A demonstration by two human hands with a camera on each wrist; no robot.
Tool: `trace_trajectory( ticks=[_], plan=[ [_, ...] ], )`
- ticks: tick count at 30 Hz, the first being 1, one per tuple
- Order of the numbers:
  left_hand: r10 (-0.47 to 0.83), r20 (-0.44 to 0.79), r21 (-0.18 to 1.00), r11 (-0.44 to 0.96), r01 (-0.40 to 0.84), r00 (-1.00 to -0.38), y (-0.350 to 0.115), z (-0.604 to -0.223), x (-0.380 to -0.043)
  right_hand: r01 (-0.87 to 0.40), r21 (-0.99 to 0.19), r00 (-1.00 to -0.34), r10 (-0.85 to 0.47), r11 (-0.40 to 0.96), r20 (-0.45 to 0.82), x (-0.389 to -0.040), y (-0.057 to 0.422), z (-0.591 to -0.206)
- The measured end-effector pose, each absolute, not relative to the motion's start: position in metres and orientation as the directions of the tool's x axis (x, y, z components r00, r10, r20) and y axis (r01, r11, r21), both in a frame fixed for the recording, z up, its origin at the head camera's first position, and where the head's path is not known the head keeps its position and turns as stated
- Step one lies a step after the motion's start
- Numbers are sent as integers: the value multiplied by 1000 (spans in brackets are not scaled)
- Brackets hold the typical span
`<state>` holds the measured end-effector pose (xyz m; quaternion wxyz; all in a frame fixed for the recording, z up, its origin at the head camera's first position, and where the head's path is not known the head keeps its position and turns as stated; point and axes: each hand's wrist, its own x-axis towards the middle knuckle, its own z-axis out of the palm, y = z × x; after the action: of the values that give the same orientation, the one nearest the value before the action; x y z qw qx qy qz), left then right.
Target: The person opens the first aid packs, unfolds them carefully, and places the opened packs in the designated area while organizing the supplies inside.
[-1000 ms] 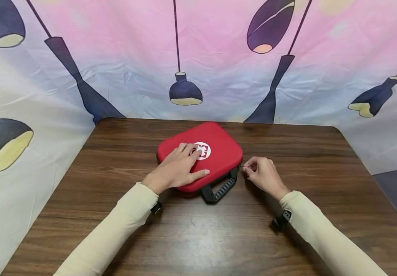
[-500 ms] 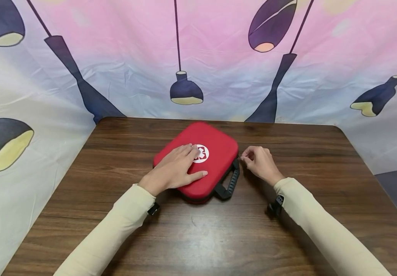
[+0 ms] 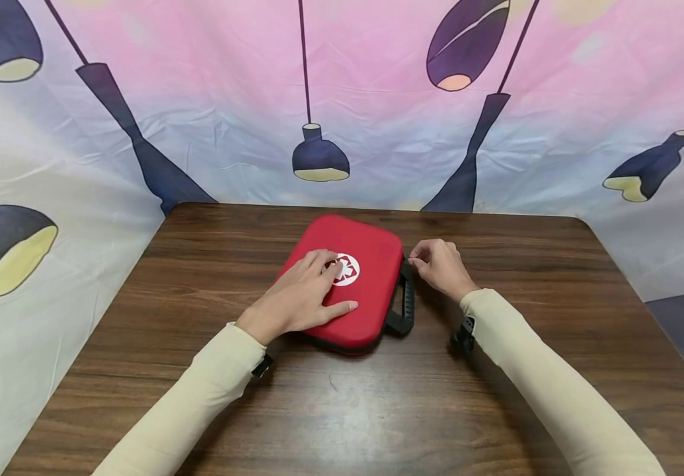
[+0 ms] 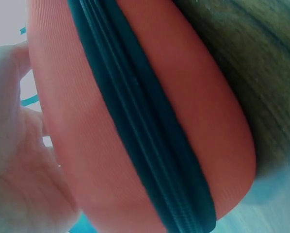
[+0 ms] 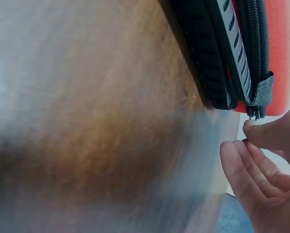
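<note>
A red zippered first-aid case with a white round emblem lies at an angle on the wooden table. My left hand rests spread on its lid, the thumb toward the front. The black zipper runs round its side in the left wrist view. At the case's far right corner, my right hand pinches the zipper pull between thumb and forefinger. The zipper slider shows just beyond those fingertips in the right wrist view; the pull itself is mostly hidden. A black carrying handle sticks out on the right side.
The dark wooden table reaches back to a hanging cloth backdrop printed with lamps. Black straps with small devices sit at both wrists, over cream sleeves.
The case has turned counterclockwise under my left hand, its handle swinging to face right. My right hand has moved away from me and slightly left, along with the case's corner.
</note>
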<state>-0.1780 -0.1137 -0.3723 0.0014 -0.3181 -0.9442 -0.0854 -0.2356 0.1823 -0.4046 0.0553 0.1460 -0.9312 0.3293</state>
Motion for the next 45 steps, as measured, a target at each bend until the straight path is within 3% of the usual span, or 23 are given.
trace_trajectory(
  ticks=[13,22,45],
  plan=[
    [596,-3,235,781,579,-803,-109,-374,-174,-293,-581,-956,-222,760,192,-257,175,-404],
    [601,34,265,765,587,-798,-99,-379,-172,-279,-585,-960,-205,762,191,-265,175,-403],
    [599,-26,224,784,579,-800,-98,-388,-177,-339,-522,-941,-276,783,197,-261,180,-409]
  ],
)
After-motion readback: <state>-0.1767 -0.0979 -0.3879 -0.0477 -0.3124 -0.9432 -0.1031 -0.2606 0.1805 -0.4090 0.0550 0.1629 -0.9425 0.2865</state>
